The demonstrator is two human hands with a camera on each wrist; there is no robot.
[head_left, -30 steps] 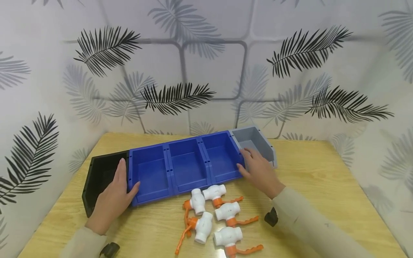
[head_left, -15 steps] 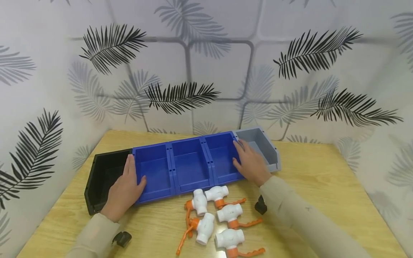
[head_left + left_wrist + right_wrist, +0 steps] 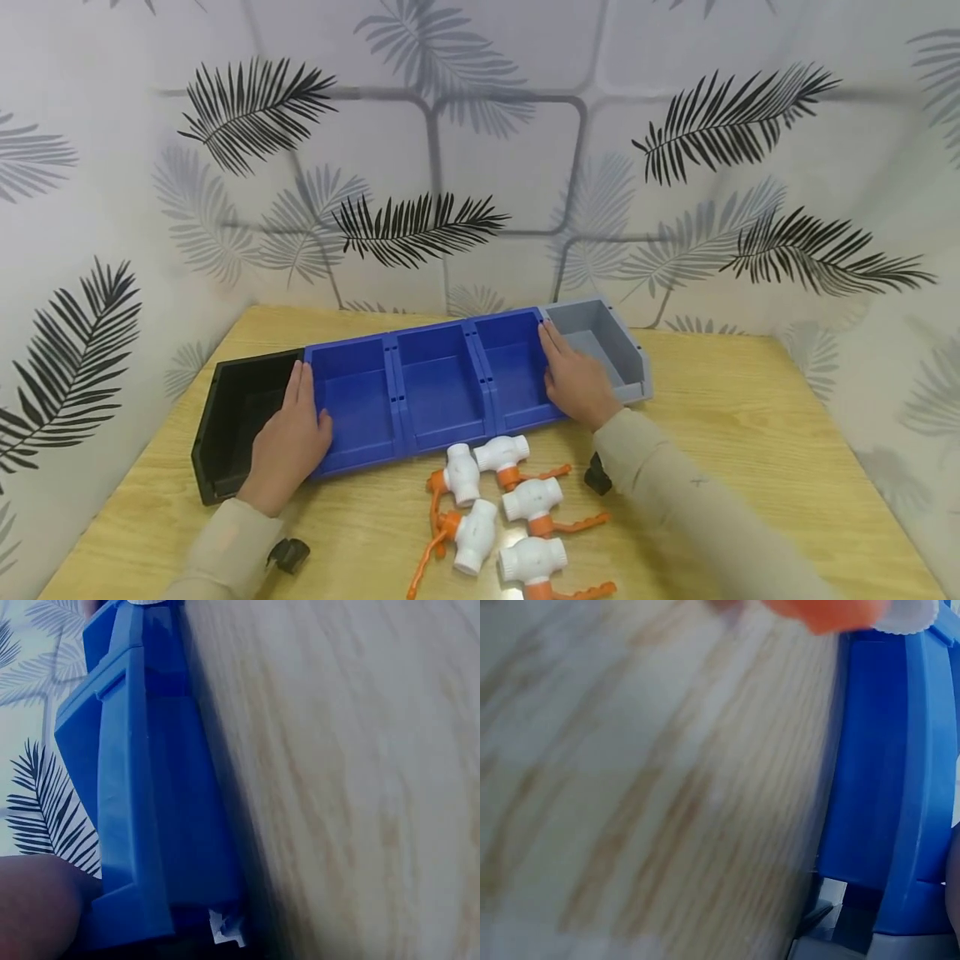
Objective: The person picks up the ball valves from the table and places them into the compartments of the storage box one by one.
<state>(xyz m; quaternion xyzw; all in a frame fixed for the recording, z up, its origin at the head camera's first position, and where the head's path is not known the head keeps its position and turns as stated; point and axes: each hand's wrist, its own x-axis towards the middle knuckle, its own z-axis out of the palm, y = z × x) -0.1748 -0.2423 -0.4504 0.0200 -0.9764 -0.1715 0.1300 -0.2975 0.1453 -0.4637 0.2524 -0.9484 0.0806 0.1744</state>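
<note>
A row of joined bins spans the table: a black bin (image 3: 243, 417) at the left, a left blue bin (image 3: 352, 408), a middle blue bin (image 3: 438, 392), a right blue bin (image 3: 513, 354) and a grey bin (image 3: 600, 337) at the right. My left hand (image 3: 288, 446) lies with straight fingers along the wall between the black and left blue bins. Fingers extended and together, my right hand (image 3: 577, 382) rests along the wall between the right blue and grey bins. In the left wrist view, the thumb (image 3: 37, 907) is beside a blue bin's front (image 3: 180, 802).
Several white ball valves (image 3: 531, 558) with orange handles lie on the wooden table (image 3: 750, 450) in front of the bins. A leaf-patterned wall (image 3: 495, 183) stands behind the table. An orange handle (image 3: 829, 611) shows at the top of the right wrist view.
My right hand has shifted left from the grey bin's side to the divider, and its spread fingers have come together. My left hand has moved slightly right. The valves have stayed in place.
</note>
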